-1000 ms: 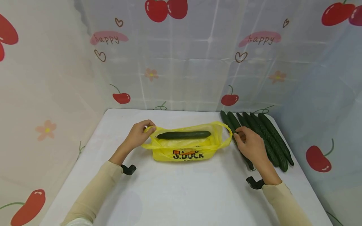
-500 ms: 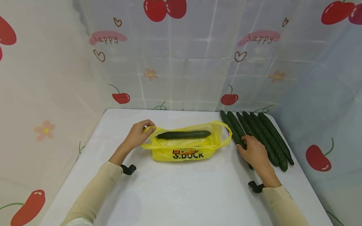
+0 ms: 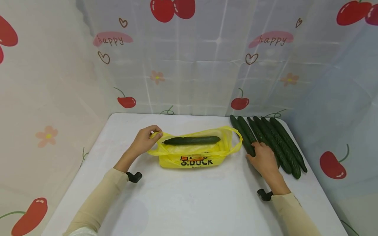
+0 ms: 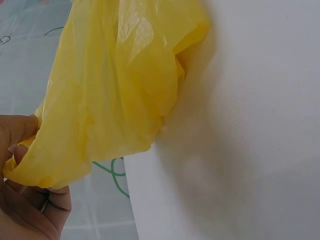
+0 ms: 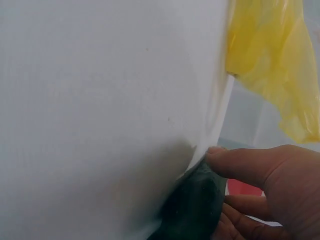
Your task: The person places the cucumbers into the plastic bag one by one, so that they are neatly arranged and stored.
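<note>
A yellow plastic bag (image 3: pixel 174 162) with black lettering lies mouth-up mid-table, one cucumber (image 3: pixel 192 141) lying across its opening. My left hand (image 3: pixel 144 140) pinches the bag's left handle between thumb and fingers; the left wrist view has the yellow plastic (image 4: pixel 107 95) stretching away from that grip. To the right of the bag, my right hand (image 3: pixel 264 161) reaches over the near end of a cucumber at the row's left side. In the right wrist view, thumb and fingers stand on either side of this dark green cucumber (image 5: pixel 192 207), gripping it. Its lower part is hidden by the hand in the head view.
Several more cucumbers (image 3: pixel 283 144) lie side by side along the right edge of the white table (image 3: pixel 189 203). The bag's right handle loop (image 3: pixel 240 141) stands up close to the row. A printed curtain (image 3: pixel 189 72) hangs behind the table.
My right hand has moved from beside the bag's right handle, toward me and right, onto the near end of a cucumber, and now grips it. The left hand and bag stay put.
</note>
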A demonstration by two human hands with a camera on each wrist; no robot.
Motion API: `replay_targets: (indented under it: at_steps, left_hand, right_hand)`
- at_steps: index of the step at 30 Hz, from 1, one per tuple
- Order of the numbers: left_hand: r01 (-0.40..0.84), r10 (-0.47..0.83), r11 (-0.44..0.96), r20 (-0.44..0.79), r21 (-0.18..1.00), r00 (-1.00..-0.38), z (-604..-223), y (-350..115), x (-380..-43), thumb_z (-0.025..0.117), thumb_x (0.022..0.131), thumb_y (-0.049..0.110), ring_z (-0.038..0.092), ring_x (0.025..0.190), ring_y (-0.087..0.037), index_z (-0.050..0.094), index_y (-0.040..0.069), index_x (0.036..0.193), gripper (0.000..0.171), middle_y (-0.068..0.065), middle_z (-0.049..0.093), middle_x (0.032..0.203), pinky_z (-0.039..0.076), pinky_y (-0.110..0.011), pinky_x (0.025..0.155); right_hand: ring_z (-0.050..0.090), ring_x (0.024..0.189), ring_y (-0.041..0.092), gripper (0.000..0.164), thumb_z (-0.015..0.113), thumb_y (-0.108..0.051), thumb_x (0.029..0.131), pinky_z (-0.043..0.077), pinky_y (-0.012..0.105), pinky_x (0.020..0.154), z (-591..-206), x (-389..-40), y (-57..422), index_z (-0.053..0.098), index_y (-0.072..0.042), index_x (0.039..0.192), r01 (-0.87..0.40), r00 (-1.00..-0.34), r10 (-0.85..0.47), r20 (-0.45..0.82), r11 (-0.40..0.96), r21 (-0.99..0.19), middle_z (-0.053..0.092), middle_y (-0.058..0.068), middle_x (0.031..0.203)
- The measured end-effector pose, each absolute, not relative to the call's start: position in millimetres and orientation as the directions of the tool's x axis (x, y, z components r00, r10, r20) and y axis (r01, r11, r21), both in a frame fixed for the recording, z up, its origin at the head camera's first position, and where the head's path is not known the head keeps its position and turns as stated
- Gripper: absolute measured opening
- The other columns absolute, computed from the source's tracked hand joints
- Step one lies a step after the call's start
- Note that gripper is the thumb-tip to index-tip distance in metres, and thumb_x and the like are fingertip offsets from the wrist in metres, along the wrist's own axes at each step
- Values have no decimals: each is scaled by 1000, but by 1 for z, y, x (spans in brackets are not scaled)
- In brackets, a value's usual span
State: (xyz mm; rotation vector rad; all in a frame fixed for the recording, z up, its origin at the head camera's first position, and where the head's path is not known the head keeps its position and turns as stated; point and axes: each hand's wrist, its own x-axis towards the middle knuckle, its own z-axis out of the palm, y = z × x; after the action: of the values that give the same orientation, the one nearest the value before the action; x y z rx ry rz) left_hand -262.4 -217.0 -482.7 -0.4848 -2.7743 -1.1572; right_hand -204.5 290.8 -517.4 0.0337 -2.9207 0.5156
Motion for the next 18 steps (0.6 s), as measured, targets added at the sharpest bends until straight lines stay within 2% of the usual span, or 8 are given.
replay_targets:
  at_steps: [5,9,13,16,18]
  left_hand:
    - [319,252,669,199,672,-947,-480,-216,-261,67,108,29,55,84,-22,72,19,110,11,-1,73,100,47,-36,77]
    - [320,252,664,201,676,-947,-477,-216,-260,67,108,29,55,85,-23,72,18,110,12,-2,74,101,47,-37,79]
    - [317,250,660,199,681,-948,-476,-216,-260,66,108,29,55,84,-24,72,18,110,12,-2,74,102,47,-38,79]
    - [319,252,658,200,682,-947,-477,-217,-259,66,108,29,55,84,-24,72,19,110,12,-2,74,102,47,-38,79]
    - [321,254,659,200,680,-946,-477,-218,-260,66,108,29,56,85,-23,72,19,111,12,-2,74,102,47,-38,80]
  right_hand:
    - [69,104,48,62,84,-24,92,57,64,88,-520,-207,286,62,10,138,-56,-983,14,181,925,-376,69,31,118]
    - [69,106,51,60,86,-26,90,57,66,88,-520,-207,280,65,7,135,-63,-984,3,180,931,-360,68,33,124]
    - [72,93,47,61,86,-32,91,59,62,74,-520,-206,274,64,1,137,-51,-986,-1,165,953,-297,71,30,125]
    - [71,76,41,64,84,-37,91,56,55,59,-521,-207,271,63,-1,140,-39,-989,-2,148,967,-252,76,27,119]
    - [69,69,37,66,83,-38,92,54,51,55,-521,-208,269,61,0,142,-38,-991,-6,130,970,-242,77,27,117]
